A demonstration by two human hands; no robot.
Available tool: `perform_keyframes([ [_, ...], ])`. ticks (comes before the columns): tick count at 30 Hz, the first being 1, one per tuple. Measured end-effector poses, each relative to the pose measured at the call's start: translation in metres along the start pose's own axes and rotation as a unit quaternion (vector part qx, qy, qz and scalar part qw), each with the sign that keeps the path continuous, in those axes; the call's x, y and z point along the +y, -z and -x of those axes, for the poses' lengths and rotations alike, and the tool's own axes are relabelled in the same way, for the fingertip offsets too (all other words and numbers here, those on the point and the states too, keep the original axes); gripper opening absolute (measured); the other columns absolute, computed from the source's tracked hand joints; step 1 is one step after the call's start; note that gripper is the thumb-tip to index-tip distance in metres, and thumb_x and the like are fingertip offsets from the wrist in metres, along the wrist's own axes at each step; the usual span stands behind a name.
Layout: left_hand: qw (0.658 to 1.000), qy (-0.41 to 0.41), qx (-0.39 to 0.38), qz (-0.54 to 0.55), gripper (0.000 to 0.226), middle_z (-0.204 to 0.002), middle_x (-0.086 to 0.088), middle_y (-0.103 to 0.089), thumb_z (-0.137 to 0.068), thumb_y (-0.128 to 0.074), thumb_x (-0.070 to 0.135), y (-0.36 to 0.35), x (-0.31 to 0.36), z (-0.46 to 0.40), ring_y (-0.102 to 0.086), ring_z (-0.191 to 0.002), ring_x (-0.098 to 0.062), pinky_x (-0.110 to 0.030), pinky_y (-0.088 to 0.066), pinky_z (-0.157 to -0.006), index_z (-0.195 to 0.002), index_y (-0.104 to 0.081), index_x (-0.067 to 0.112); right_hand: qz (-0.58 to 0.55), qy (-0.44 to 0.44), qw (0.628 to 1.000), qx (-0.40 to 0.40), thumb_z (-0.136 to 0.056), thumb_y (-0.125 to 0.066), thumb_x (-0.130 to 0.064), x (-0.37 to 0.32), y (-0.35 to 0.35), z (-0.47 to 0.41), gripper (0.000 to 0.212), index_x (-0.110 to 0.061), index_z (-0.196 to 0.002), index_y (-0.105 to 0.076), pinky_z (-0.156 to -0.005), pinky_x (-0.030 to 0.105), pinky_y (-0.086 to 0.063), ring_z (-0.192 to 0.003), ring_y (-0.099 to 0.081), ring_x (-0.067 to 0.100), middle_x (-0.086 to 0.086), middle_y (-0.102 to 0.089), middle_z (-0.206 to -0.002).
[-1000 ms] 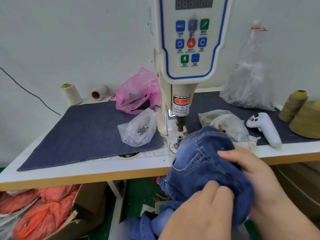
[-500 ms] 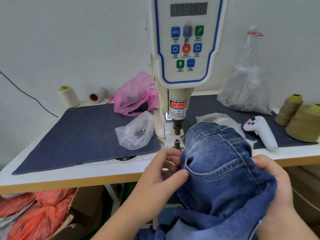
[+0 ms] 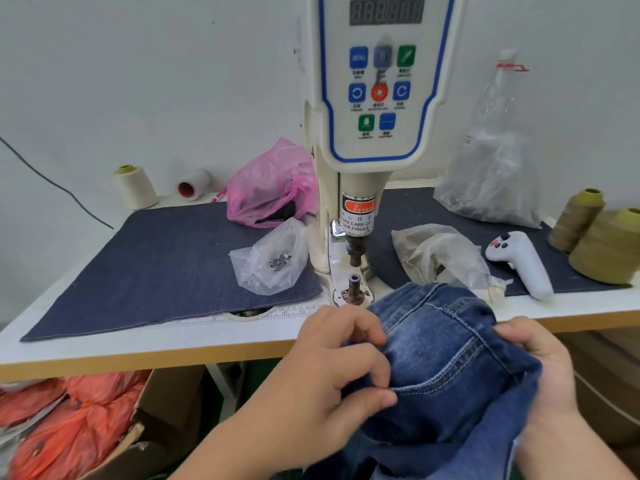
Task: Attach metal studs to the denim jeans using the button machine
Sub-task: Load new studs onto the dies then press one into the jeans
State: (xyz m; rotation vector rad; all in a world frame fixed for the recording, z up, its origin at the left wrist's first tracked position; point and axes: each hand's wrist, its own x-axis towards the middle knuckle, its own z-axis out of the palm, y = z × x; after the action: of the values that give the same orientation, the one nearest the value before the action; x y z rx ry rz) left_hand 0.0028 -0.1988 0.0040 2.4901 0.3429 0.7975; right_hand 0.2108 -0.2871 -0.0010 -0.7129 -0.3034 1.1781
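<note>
Partly hidden jeans (image 3: 446, 368), hands (image 3: 325, 379) gripping edges

Left hand (image 3: 332, 368) and right hand (image 3: 540, 362) both curled, pinching cloth.

- Button machine (image 3: 360, 140) at table (image 3: 207, 337) centre, rear.
- Bag of studs (image 3: 273, 258) on mat (image 3: 156, 265), left of machine.
- Handheld controller (image 3: 519, 261) right, thread cones (image 3: 602, 244) beyond it.
- Jeans (image 3: 446, 362) at front edge, between both hands.

Blue denim jeans (image 3: 446, 362) bunched at table edge, just before button machine (image 3: 356, 202).
</note>
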Motion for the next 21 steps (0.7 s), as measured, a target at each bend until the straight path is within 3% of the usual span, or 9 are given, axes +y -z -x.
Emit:
perform_keyframes([
  [2, 0.999, -0.035, 0.000, -0.033, 0.015, -0.114, 0.022, -0.045, -0.090, -0.066, 0.033, 0.000, 0.006, 0.000, -0.046, -0.107, -0.006, -0.026, -0.037, -0.093, -0.083, -0.059, 0.023, 0.026, 0.016, 0.999, 0.036, -0.028, -0.070, -0.020, 0.002, 0.005, -0.006, 0.024, -0.006, -0.048, -0.069, -0.041, 0.033, -0.055, -0.046, -0.066, 0.024, 0.014, -0.065, -0.055],
  [5, 0.989, -0.100, 0.044, -0.104, 0.020, -0.103, 0.019, -0.059, -0.094, -0.063, 0.031, 0.000, 0.016, -0.002, -0.051, -0.102, -0.002, -0.029, -0.036, -0.094, -0.081, -0.055, 0.019, 0.088, 0.000, 0.996, 0.011, -0.013, -0.083, -0.022, 0.007, 0.002, -0.011, 0.051, -0.007, -0.060, -0.073, -0.058, 0.034, -0.057, -0.057, -0.066, 0.027, 0.016, -0.067, -0.066],
  [8, 0.978, -0.115, 0.093, -0.143, 0.017, -0.089, 0.018, -0.064, -0.099, -0.054, 0.032, 0.008, 0.021, -0.008, -0.058, -0.097, -0.005, -0.030, -0.034, -0.097, -0.086, -0.048, 0.023, 0.262, 0.030, 0.965, -0.007, -0.050, -0.079, -0.020, 0.006, -0.004, -0.015, 0.031, -0.012, -0.079, -0.074, -0.079, 0.043, -0.049, -0.081, -0.067, 0.034, 0.015, -0.072, -0.084],
  [11, 0.975, -0.097, 0.117, -0.164, 0.021, -0.077, 0.014, -0.061, -0.098, -0.051, 0.030, 0.021, 0.019, -0.014, -0.057, -0.079, -0.007, -0.033, -0.035, -0.102, -0.082, -0.054, 0.017, 0.458, 0.194, 0.866, 0.058, -0.088, -0.065, -0.007, 0.001, -0.005, -0.016, 0.026, -0.028, -0.102, -0.066, -0.091, 0.034, -0.049, -0.109, -0.062, 0.023, -0.002, -0.067, -0.107],
  [13, 0.977, -0.083, 0.116, -0.159, 0.022, -0.072, 0.012, -0.054, -0.096, -0.052, 0.027, 0.026, 0.019, -0.017, -0.045, -0.068, -0.004, -0.030, -0.038, -0.102, -0.079, -0.054, 0.014, 0.527, 0.357, 0.771, -0.005, -0.089, -0.066, -0.022, -0.003, -0.012, -0.003, 0.023, -0.033, -0.108, -0.063, -0.096, 0.024, -0.044, -0.114, -0.058, 0.014, -0.010, -0.063, -0.115],
  [15, 0.979, -0.068, 0.115, -0.151, 0.018, -0.070, 0.013, -0.049, -0.095, -0.052, 0.026, 0.031, 0.022, -0.019, -0.040, -0.067, -0.003, -0.018, -0.039, -0.097, -0.081, -0.052, 0.015, 0.605, 0.415, 0.666, -0.135, -0.090, -0.058, -0.032, -0.001, -0.015, 0.007, 0.023, -0.030, -0.111, -0.066, -0.099, 0.019, -0.039, -0.119, -0.056, 0.015, -0.012, -0.060, -0.121],
  [16, 0.980, -0.060, 0.114, -0.152, 0.016, -0.069, 0.013, -0.048, -0.095, -0.052, 0.027, 0.033, 0.024, -0.019, -0.042, -0.067, -0.004, -0.009, -0.037, -0.091, -0.083, -0.050, 0.017, 0.627, 0.375, 0.656, -0.190, -0.091, -0.055, -0.035, 0.002, -0.015, 0.009, 0.025, -0.027, -0.111, -0.068, -0.100, 0.019, -0.039, -0.120, -0.055, 0.016, -0.013, -0.060, -0.122],
  [18, 0.982, -0.037, 0.103, -0.154, 0.012, -0.068, 0.017, -0.044, -0.095, -0.049, 0.029, 0.034, 0.026, -0.017, -0.042, -0.066, -0.007, -0.001, -0.032, -0.077, -0.086, -0.045, 0.022, 0.628, 0.248, 0.698, -0.239, -0.093, -0.055, -0.039, 0.007, -0.015, 0.007, 0.028, -0.022, -0.106, -0.073, -0.101, 0.030, -0.040, -0.119, -0.055, 0.017, -0.014, -0.061, -0.118],
  [21, 0.990, 0.012, 0.053, -0.133, 0.013, -0.063, 0.020, -0.040, -0.096, -0.044, 0.041, 0.031, 0.027, -0.012, -0.038, -0.061, -0.004, -0.015, -0.038, -0.058, -0.088, -0.035, 0.034, 0.582, 0.125, 0.749, -0.291, -0.086, -0.062, -0.044, 0.008, -0.014, 0.008, 0.036, -0.015, -0.106, -0.071, -0.101, 0.047, -0.040, -0.115, -0.055, 0.021, -0.004, -0.061, -0.115],
])
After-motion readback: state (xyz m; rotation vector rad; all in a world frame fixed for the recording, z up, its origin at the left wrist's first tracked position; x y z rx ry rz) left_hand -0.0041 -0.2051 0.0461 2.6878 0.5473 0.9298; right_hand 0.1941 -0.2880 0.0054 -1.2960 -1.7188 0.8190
